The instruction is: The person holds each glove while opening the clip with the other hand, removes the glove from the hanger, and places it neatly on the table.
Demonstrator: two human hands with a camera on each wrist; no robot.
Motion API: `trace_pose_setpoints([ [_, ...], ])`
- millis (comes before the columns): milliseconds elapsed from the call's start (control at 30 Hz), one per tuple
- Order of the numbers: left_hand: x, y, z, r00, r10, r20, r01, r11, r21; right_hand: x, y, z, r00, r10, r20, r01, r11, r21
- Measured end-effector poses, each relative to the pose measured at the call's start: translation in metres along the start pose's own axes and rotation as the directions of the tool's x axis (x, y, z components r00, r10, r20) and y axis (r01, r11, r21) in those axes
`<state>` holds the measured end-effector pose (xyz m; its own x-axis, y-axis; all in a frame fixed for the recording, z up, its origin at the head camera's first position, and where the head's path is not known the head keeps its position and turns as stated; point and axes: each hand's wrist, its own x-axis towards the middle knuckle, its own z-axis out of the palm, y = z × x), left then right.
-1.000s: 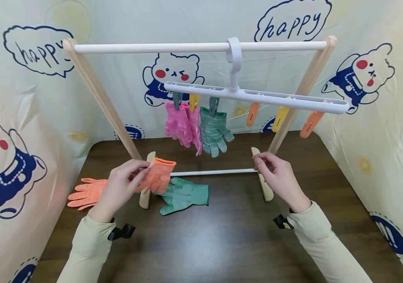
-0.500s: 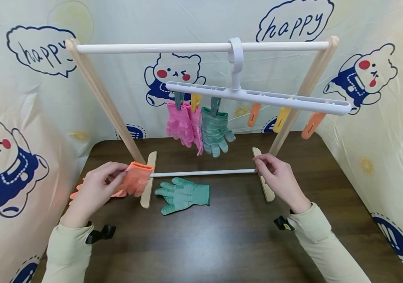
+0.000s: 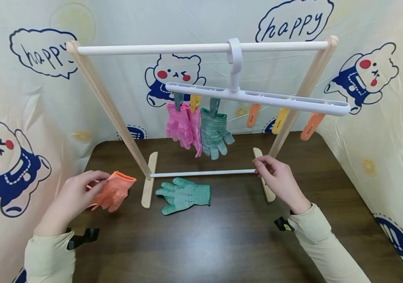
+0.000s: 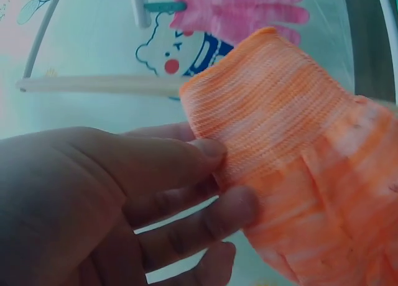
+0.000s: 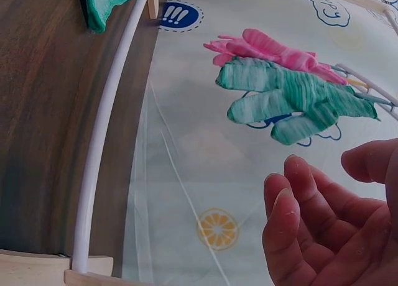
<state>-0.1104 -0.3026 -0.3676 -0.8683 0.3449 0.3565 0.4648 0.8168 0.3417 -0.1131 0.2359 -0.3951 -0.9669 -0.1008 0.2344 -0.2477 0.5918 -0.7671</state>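
Observation:
My left hand (image 3: 72, 198) pinches an orange knit glove (image 3: 116, 190) by its cuff, low over the left of the table. In the left wrist view, thumb and fingertips grip the edge of the ribbed cuff (image 4: 261, 93). A second orange glove is mostly hidden behind this hand. My right hand (image 3: 280, 179) hovers by the rack's right foot, fingers loosely curled; the right wrist view shows nothing between them. A green glove (image 3: 185, 196) lies flat on the table. Pink gloves (image 3: 180, 127) and a green glove (image 3: 214, 135) hang from clips on the white hanger (image 3: 268, 100).
The hanger hooks over the white top bar (image 3: 144, 49) of a wooden-legged rack. Orange (image 3: 253, 116) and yellow (image 3: 280, 121) clips dangle bare from its right half. A low white rod (image 3: 203, 173) joins the rack's feet. Printed cloth (image 3: 367, 165) surrounds the dark table (image 3: 201, 243).
My left hand has carried the orange glove left and slightly toward me, away from the rack, over where the other orange glove was lying. The right hand has stayed nearly still.

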Motion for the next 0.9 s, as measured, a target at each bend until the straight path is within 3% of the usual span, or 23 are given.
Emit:
trace_pose_setpoints([
  [400,-0.013,-0.015,-0.016,0.983,-0.126,0.136,0.116,0.99,0.077,-0.001,0.007,0.0,1.0,0.019,0.008,-0.019,1.0,-0.017],
  [600,-0.012,-0.021,-0.017,0.948,-0.191,0.256,0.171,0.98,0.098,-0.001,0.009,0.001,1.0,0.025,0.015,-0.025,1.0,-0.02],
  [800,-0.011,-0.028,-0.008,0.935,-0.155,0.32,0.121,0.985,0.125,-0.002,0.01,0.001,0.999,0.027,0.022,-0.026,0.999,-0.02],
  [833,-0.011,-0.029,-0.005,0.928,-0.152,0.339,0.116,0.985,0.125,-0.002,0.011,0.001,0.999,0.029,0.023,-0.029,0.999,-0.021],
  [900,-0.008,-0.031,0.0,0.895,-0.176,0.409,0.14,0.983,0.117,-0.003,0.01,0.001,0.999,0.035,0.025,-0.034,0.999,-0.02],
])
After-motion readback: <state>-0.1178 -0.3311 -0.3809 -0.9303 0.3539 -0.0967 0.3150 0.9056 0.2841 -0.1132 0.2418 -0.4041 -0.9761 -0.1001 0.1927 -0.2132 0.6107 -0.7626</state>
